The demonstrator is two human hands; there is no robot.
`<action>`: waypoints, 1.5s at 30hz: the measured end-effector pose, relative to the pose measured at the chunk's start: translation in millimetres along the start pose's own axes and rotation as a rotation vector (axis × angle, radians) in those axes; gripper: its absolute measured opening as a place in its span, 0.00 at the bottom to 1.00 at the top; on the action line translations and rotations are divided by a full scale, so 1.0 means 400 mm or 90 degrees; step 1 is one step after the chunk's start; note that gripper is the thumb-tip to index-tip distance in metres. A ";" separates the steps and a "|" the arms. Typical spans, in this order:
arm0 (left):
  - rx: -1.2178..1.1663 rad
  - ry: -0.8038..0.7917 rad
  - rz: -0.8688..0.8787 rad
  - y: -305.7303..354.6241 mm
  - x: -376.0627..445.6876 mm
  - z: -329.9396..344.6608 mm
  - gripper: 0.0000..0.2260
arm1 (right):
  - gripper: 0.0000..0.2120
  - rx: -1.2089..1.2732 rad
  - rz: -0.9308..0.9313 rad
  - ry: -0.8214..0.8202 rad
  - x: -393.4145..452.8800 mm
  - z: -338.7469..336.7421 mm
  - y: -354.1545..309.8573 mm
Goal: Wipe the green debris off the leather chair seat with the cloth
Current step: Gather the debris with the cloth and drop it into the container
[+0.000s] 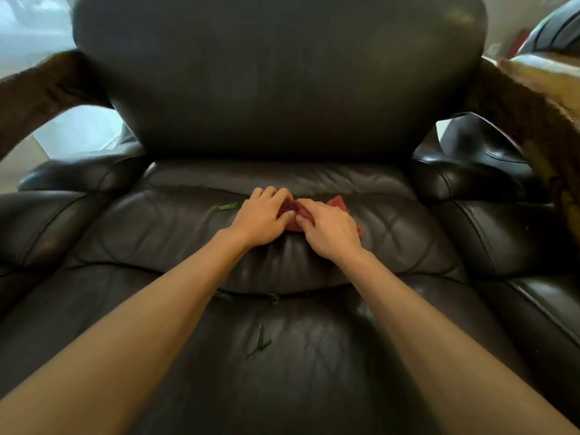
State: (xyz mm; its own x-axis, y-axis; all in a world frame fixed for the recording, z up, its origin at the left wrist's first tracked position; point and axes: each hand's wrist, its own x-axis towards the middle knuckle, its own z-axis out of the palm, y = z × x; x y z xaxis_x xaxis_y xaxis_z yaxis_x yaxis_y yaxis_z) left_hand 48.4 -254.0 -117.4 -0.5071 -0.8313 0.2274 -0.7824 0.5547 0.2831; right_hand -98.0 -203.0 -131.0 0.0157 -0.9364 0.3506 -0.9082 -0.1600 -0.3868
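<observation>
Your arms reach forward, left hand and right hand side by side, palms down, fingers curled, thumbs nearly touching.

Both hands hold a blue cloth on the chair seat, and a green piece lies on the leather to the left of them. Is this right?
Not quite: in the head view the cloth is red, not blue. The rest holds: the left hand and right hand both hold it on the chair seat, and a green piece lies left of them.
</observation>
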 end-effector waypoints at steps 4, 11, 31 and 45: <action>0.038 -0.029 0.015 0.011 -0.052 -0.028 0.15 | 0.17 0.010 0.020 -0.008 -0.048 -0.010 -0.037; 0.106 0.034 0.227 -0.023 -0.184 -0.078 0.15 | 0.15 0.048 -0.012 -0.113 -0.147 -0.083 -0.123; -0.124 0.064 -0.046 -0.322 0.008 -0.066 0.13 | 0.19 0.002 -0.024 -0.189 0.235 0.117 -0.179; -0.280 0.052 -0.071 -0.234 -0.063 -0.117 0.14 | 0.07 0.076 -0.074 -0.276 0.153 -0.035 -0.213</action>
State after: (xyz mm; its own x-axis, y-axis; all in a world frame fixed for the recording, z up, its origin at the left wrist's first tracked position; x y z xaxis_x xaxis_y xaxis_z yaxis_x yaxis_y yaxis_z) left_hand 151.1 -283.4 -105.9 -0.3843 -0.8912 0.2408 -0.5939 0.4384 0.6746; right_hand -25.4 -242.4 -64.8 0.3105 -0.9504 0.0183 -0.8360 -0.2822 -0.4706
